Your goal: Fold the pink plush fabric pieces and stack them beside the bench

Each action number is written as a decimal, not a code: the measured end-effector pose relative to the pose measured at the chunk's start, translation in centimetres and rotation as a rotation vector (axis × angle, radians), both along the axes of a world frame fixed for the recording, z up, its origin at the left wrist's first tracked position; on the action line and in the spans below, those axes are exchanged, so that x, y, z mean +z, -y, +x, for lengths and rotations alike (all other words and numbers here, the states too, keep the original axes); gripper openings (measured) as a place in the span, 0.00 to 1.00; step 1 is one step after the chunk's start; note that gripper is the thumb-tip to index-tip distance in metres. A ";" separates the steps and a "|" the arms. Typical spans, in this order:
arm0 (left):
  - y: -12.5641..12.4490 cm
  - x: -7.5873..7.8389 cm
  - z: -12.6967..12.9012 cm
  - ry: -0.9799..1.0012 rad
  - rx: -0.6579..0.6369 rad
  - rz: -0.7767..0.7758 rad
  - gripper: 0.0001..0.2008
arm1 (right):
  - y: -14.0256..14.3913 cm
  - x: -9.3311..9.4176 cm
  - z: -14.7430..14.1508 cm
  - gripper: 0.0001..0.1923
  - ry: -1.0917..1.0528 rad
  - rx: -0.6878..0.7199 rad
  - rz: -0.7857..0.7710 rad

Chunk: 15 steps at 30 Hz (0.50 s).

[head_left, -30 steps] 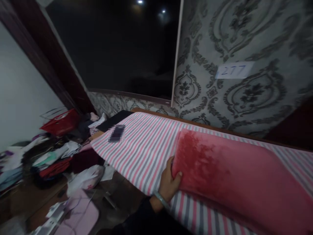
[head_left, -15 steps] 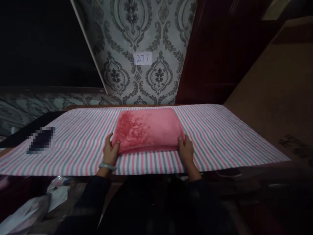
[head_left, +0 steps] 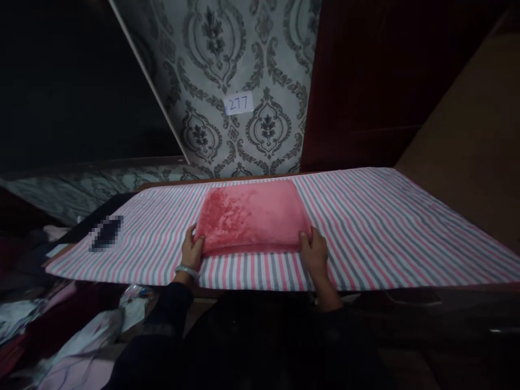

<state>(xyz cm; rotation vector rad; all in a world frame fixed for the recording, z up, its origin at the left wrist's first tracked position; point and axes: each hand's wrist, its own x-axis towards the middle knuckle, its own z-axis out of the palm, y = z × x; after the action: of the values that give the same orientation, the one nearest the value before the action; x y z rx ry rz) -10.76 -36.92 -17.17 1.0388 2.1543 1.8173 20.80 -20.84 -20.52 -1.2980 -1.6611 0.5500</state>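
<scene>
A pink plush pillow (head_left: pixel 260 216) lies flat on a striped cloth (head_left: pixel 365 233), its left part rubbed to a darker red. At its near left corner my left hand (head_left: pixel 192 250), with a pale bangle at the wrist, is closed on the edge, thumb on top. My right hand (head_left: pixel 314 252) grips the near right corner the same way. The fingers beneath the pillow are mostly hidden.
The striped cloth covers a table against a patterned wall (head_left: pixel 231 54). A blurred-out dark item (head_left: pixel 106 234) lies on the left. A dark screen (head_left: pixel 77 81) stands behind left, a cardboard box (head_left: pixel 475 141) at right. Clothes and bags (head_left: pixel 81 341) lie below left.
The view has tilted and shifted, so the table sits differently in it. Both hands still hold the pillow's near corners, and the pillow rests in about the same spot on the cloth.
</scene>
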 end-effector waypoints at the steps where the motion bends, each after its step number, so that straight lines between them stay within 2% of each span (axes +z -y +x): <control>1: 0.0 0.0 0.0 -0.012 0.003 -0.009 0.28 | 0.0 -0.1 0.1 0.30 0.010 -0.002 -0.009; 9: -0.1 -1.1 -0.5 0.006 -0.005 0.013 0.25 | -0.3 0.1 -0.2 0.34 0.073 -0.028 -0.023; 15: -0.4 -0.9 -0.7 0.015 -0.019 -0.007 0.25 | 0.0 0.9 -0.8 0.33 0.006 -0.070 -0.055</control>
<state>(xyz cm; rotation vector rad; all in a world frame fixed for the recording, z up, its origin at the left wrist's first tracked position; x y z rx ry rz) -11.46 -36.52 -18.08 1.0364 2.1334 1.8027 19.98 -20.86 -19.61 -1.3938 -1.6086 0.5533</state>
